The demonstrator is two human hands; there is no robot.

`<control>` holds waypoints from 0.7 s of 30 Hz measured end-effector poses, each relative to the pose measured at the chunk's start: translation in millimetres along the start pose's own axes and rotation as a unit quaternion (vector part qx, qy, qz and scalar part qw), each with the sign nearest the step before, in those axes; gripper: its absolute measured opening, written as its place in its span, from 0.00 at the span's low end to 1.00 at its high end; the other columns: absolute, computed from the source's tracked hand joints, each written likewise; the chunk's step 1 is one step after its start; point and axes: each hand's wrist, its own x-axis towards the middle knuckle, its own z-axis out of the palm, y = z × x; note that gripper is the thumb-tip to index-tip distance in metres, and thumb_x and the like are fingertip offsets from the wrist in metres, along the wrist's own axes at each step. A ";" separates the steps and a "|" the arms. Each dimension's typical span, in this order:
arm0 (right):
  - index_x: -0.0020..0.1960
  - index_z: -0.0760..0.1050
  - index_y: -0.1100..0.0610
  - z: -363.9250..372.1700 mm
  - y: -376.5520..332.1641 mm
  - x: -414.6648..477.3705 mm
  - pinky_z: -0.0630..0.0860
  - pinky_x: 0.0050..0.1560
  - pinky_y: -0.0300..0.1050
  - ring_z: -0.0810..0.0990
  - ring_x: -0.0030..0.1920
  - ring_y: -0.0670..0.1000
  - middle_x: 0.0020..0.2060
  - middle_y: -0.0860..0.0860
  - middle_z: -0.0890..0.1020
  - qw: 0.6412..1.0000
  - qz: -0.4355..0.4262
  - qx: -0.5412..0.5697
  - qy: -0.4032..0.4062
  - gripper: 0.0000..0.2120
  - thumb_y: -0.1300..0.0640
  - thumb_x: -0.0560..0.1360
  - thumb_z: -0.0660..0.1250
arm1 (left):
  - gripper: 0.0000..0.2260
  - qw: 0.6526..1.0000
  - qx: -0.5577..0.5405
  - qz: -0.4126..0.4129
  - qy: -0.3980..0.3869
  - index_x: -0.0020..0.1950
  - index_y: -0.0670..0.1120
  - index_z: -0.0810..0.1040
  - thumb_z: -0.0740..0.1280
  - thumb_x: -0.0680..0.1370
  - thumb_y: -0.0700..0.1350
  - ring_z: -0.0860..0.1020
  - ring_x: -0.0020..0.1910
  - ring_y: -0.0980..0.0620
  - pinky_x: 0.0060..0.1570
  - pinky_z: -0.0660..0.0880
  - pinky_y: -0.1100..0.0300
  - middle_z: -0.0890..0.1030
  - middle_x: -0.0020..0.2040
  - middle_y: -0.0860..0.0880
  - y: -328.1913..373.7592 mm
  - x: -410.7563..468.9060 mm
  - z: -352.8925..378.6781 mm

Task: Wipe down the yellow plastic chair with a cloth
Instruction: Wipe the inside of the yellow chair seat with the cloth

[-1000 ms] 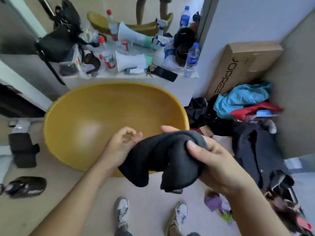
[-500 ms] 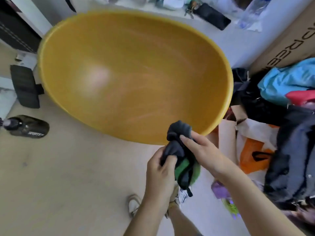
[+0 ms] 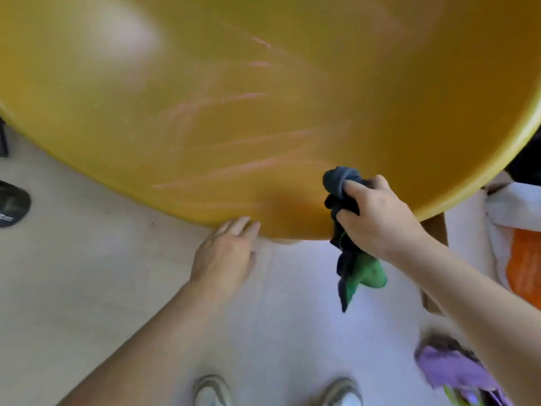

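Observation:
The yellow plastic chair (image 3: 222, 92) fills the upper part of the view as a wide, bowl-shaped seat marked with pale streaks. My right hand (image 3: 377, 218) grips a bunched dark cloth (image 3: 342, 200) with a green part hanging below, and presses it against the seat near its front right rim. My left hand (image 3: 225, 253) rests flat, fingers together, against the front edge of the seat, to the left of the cloth. It holds nothing.
My two shoes (image 3: 212, 391) stand on the pale floor below. A purple cloth (image 3: 450, 370) lies at the lower right, an orange-and-white bag (image 3: 524, 259) at the right edge, a dark object (image 3: 11, 205) at the far left.
The view has dropped much closer to the chair. My left hand let go of the cloth and moved to the seat's front edge. My right hand carried the cloth onto the seat.

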 end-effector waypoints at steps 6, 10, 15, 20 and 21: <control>0.52 0.71 0.47 34.2 -6.2 35.1 0.71 0.33 0.42 0.76 0.37 0.54 0.41 0.50 0.67 0.973 -0.023 -0.227 -0.034 0.14 0.40 0.72 0.60 | 0.16 0.938 0.247 0.194 0.148 0.46 0.44 0.84 0.59 0.65 0.40 0.79 0.29 0.47 0.21 0.69 0.62 0.81 0.35 0.46 -13.2 50.0 35.6; 0.62 0.61 0.46 40.3 -3.8 39.9 0.72 0.40 0.48 0.73 0.43 0.59 0.47 0.53 0.71 0.973 -0.027 -0.227 -0.005 0.18 0.39 0.75 0.56 | 0.10 0.886 0.336 0.228 0.226 0.32 0.47 0.75 0.67 0.55 0.35 0.71 0.20 0.51 0.23 0.56 0.64 0.71 0.25 0.48 -8.0 54.8 34.3; 0.47 0.72 0.45 36.7 0.1 20.8 0.72 0.37 0.45 0.77 0.44 0.58 0.36 0.47 0.76 0.987 -0.068 -0.136 0.056 0.04 0.53 0.74 0.63 | 0.07 0.872 0.319 0.280 0.245 0.27 0.46 0.73 0.65 0.54 0.35 0.71 0.17 0.49 0.21 0.59 0.66 0.71 0.22 0.47 -8.1 50.5 40.5; 0.53 0.78 0.50 19.6 15.4 -19.5 0.76 0.40 0.47 0.79 0.44 0.58 0.44 0.54 0.80 0.976 0.011 -0.181 0.119 0.10 0.57 0.74 0.62 | 0.07 0.876 0.305 0.316 0.202 0.25 0.47 0.73 0.67 0.53 0.38 0.71 0.18 0.50 0.22 0.58 0.67 0.71 0.21 0.48 6.2 15.8 52.1; 0.54 0.77 0.51 23.9 22.3 -25.6 0.77 0.42 0.48 0.79 0.46 0.58 0.46 0.54 0.79 0.969 0.028 -0.206 0.133 0.10 0.55 0.76 0.61 | 0.05 0.871 0.294 0.333 0.209 0.25 0.47 0.73 0.64 0.56 0.37 0.71 0.18 0.51 0.22 0.60 0.67 0.71 0.21 0.48 10.5 12.4 61.5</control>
